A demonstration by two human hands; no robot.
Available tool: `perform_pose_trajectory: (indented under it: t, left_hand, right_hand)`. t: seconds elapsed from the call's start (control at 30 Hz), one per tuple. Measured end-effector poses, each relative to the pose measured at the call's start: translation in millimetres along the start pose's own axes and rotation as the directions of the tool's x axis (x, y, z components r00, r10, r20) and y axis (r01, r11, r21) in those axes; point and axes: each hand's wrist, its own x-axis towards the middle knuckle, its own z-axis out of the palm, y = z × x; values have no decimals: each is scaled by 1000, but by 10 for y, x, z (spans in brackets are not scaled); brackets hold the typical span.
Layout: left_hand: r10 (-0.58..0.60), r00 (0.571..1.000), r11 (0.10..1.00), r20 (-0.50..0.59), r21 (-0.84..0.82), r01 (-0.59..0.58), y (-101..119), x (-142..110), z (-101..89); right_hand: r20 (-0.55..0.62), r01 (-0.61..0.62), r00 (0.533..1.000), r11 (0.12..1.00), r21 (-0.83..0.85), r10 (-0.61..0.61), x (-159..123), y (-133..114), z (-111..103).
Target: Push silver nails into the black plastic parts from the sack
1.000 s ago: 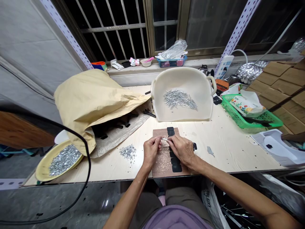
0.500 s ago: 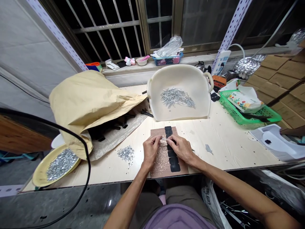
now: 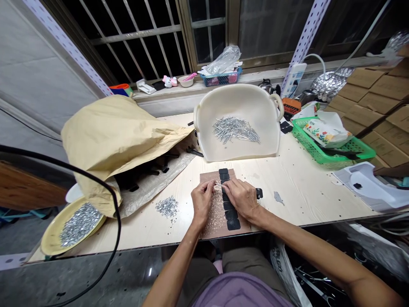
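My left hand [image 3: 202,200] and my right hand [image 3: 240,197] meet over a brown board [image 3: 214,213] at the table's near edge. Both pinch a thin silver pin [image 3: 219,184] between their fingertips. A column of black pieces [image 3: 229,209] lies along the board, partly under my right hand. One more black piece [image 3: 259,193] sits on the table just right of that hand. A small heap of silver bits [image 3: 166,206] lies left of my left hand.
A white tray [image 3: 207,140] holding several silver pins [image 3: 234,130] stands behind the board. A tan sack [image 3: 111,136] spills black parts at the left, beside a yellow dish [image 3: 51,236] of silver bits. A green basket [image 3: 332,149] and cardboard boxes [image 3: 380,89] sit at the right.
The view has shifted slightly, so everything sits a little left and higher in the picture. My hands stay together on the pin over the board.
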Motion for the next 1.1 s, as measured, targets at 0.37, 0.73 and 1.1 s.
perform_pose_trajectory:
  t: [0.37, 0.73, 1.1]
  left_hand:
    - [24, 998, 999, 63, -28, -22, 11, 19, 15]
    - [1, 992, 1000, 129, 21, -3, -31, 100, 29]
    - [276, 930, 784, 241, 503, -363, -240, 42, 62]
  right_hand:
    - [175, -244, 966, 893, 379, 189, 32, 72, -17]
    - [101, -108, 992, 911, 398, 73, 110, 360, 12]
    - [110, 167, 978, 980, 104, -178, 387, 1008, 153]
